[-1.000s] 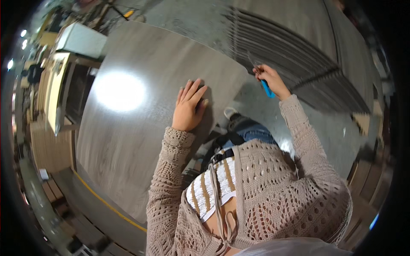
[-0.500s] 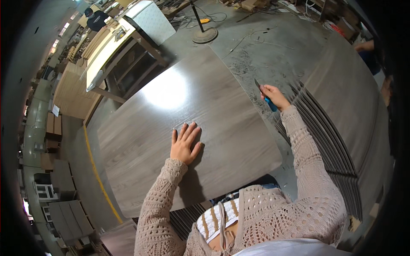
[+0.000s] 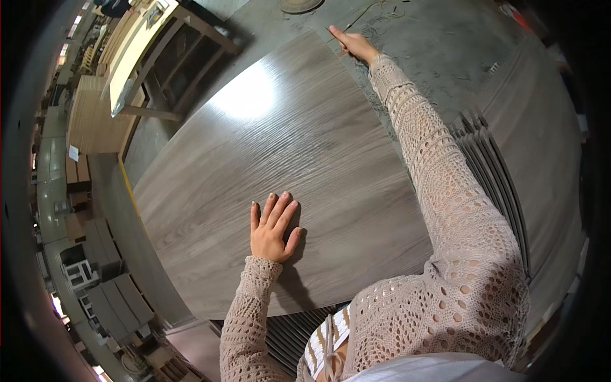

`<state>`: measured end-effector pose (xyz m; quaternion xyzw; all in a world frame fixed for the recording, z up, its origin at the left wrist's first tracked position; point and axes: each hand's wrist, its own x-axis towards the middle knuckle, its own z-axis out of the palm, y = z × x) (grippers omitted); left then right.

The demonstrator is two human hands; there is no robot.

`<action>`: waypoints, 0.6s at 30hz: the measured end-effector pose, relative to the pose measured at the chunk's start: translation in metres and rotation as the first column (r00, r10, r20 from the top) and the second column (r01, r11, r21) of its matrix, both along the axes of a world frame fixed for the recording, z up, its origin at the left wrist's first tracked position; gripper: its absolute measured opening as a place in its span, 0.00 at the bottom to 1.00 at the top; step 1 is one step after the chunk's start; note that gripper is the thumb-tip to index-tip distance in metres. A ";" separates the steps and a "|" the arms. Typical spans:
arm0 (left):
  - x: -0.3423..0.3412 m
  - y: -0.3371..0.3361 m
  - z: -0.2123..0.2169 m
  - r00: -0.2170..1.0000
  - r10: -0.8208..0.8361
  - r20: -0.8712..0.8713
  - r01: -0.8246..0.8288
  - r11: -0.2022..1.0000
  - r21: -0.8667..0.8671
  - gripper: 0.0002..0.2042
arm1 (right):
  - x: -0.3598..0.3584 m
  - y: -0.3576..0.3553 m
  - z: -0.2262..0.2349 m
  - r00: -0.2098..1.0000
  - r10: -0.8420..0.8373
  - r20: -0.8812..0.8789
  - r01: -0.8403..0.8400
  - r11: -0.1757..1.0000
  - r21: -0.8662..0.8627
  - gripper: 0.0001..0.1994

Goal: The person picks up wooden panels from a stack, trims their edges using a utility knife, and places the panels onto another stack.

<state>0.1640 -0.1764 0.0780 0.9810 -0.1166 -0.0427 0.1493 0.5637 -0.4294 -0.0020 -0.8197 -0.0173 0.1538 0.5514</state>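
A large wood-grain board [image 3: 344, 159] in grey-brown lies flat in front of me. My left hand [image 3: 272, 232] rests palm down on its near middle, fingers spread. Stretched far out, my right hand [image 3: 356, 46] is closed at the board's far right corner, beside the edge. It grips the knife whose blue handle and dark blade show in the earlier frame; now the fingers hide nearly all of it. Whether the blade touches the edge, I cannot tell.
To the right stands a stack of similar boards [image 3: 496, 172], edges showing. More dark boards [image 3: 289, 337] lie beneath the near edge. A wooden workbench [image 3: 149, 114] is at the far left. Shavings and a cable [image 3: 364, 14] lie on the floor beyond the right edge.
My right hand has moved away from me and leftward, along the right edge to the far corner, with the knife. My left hand remains spread on the board. The view has tilted down.
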 end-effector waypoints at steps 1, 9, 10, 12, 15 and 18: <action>-0.001 0.000 0.001 1.000 -0.005 0.009 0.005 1.000 -0.009 0.23 | 0.003 0.009 0.002 1.000 0.012 -0.011 -0.012 1.000 0.000 0.30; -0.007 0.004 0.000 1.000 -0.020 0.023 0.020 1.000 -0.010 0.23 | 0.040 0.046 -0.001 0.954 -0.010 0.301 -0.016 0.996 0.085 0.31; -0.006 0.004 0.001 0.999 -0.023 0.022 0.023 1.000 -0.010 0.23 | 0.042 0.049 0.000 0.958 -0.037 0.285 0.001 0.992 0.128 0.31; -0.006 0.005 0.003 1.000 -0.024 0.019 0.024 1.000 -0.011 0.23 | 0.041 0.051 0.004 0.962 -0.063 0.264 0.018 0.985 0.169 0.31; -0.006 0.005 0.004 1.000 -0.017 0.015 0.017 1.000 0.000 0.24 | 0.031 0.052 0.012 0.926 -0.066 0.372 0.027 0.994 0.109 0.31; -0.004 0.003 0.001 1.000 -0.016 0.026 0.016 1.000 -0.008 0.24 | 0.029 0.042 0.011 0.918 -0.064 0.392 0.059 0.998 0.023 0.31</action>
